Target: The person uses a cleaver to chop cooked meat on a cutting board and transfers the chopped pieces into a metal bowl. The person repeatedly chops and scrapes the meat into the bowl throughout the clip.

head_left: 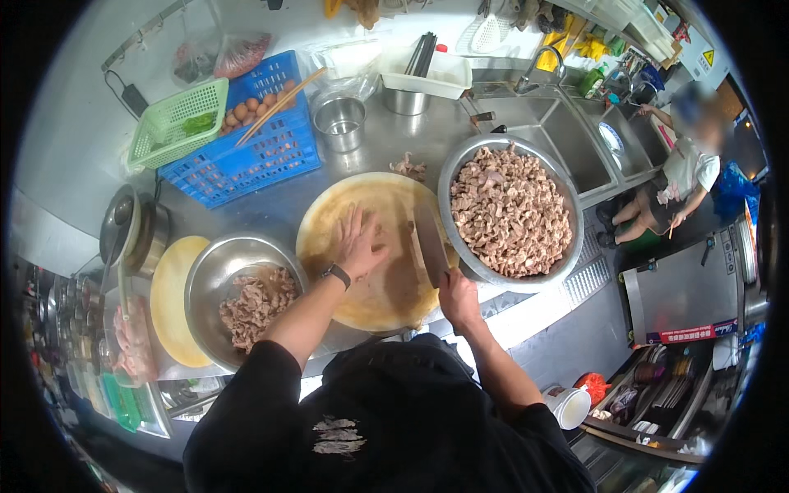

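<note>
A round chopping board [394, 296] lies before me on the steel counter. My left hand [359, 241] is spread over its middle with the fingers apart and holds nothing. At the board's right side my right hand [459, 294] grips the handle of a cleaver [429, 240], whose broad blade points away from me. Right of the board, a large metal basin [450, 206] is heaped with small chopped meat pieces [511, 212]. To the left, a metal bowl [212, 286] holds larger meat pieces [257, 305]. Some meat scraps [408, 167] lie behind the board.
Behind stand a blue plastic crate [246, 166] with eggs [253, 108], a green basket [179, 126] and a steel pot [339, 125]. Steel sinks [570, 138] are at the back right, where another person [684, 160] stands. A yellow round board [175, 302] is left of the bowl.
</note>
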The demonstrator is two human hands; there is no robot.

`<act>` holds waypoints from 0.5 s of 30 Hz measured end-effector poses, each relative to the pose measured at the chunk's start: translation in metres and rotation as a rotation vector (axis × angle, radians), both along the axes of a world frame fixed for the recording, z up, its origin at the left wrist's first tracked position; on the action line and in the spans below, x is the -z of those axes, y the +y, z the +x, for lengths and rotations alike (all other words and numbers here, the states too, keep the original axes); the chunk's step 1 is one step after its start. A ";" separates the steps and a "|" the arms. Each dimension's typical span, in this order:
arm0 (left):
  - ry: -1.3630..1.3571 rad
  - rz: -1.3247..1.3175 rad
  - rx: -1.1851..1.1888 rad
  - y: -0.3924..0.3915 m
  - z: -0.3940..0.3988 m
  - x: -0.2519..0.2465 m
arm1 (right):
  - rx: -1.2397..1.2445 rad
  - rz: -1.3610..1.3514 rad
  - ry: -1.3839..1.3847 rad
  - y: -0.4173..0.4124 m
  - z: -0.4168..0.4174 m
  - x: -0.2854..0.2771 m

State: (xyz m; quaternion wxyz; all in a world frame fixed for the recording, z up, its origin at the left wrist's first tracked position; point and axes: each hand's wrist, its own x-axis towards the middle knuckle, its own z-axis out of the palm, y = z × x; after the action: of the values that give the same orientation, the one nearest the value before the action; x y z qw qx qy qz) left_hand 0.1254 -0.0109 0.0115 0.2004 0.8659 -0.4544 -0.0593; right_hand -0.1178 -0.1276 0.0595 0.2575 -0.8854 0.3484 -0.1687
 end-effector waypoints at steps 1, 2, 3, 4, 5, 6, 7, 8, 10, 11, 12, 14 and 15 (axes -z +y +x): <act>0.014 -0.032 0.010 -0.004 0.006 0.006 | -0.030 -0.024 0.049 0.002 0.005 -0.001; 0.027 -0.064 0.020 -0.009 0.013 0.010 | -0.059 -0.048 0.098 0.004 0.010 -0.001; 0.044 -0.094 0.040 -0.013 0.016 0.012 | -0.079 -0.070 0.151 0.005 0.013 0.000; 0.044 -0.088 0.043 -0.015 0.017 0.011 | -0.147 -0.199 0.230 0.005 0.018 0.006; -0.028 -0.210 0.053 -0.016 0.016 0.015 | -0.157 -0.192 0.210 0.006 0.022 0.008; -0.010 -0.212 0.060 -0.016 0.016 0.016 | -0.166 -0.189 0.189 0.006 0.027 0.007; 0.006 -0.214 0.064 -0.014 0.014 0.017 | -0.177 -0.186 0.168 0.006 0.033 0.007; 0.012 -0.213 0.065 -0.013 0.010 0.019 | -0.134 -0.224 0.089 0.009 0.039 0.009; 0.028 -0.187 0.062 0.004 -0.003 0.023 | -0.204 -0.286 0.136 0.013 0.048 0.009; 0.037 -0.176 0.032 0.017 -0.015 0.024 | -0.242 -0.314 0.160 0.016 0.050 0.009; 0.041 -0.168 0.005 0.028 -0.028 0.020 | -0.309 -0.303 0.203 0.020 0.050 0.003; 0.064 -0.114 -0.066 0.053 -0.053 0.014 | -0.424 -0.192 0.296 0.031 0.048 -0.010; 0.084 -0.079 -0.103 0.061 -0.063 0.014 | -0.481 -0.145 0.345 0.033 0.046 -0.014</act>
State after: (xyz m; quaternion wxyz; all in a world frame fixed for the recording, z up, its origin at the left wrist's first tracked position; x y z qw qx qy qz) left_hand 0.0629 0.0499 -0.0024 0.2561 0.8764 -0.4024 -0.0670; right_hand -0.0720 -0.0945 0.0732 0.1634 -0.9741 0.1542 0.0256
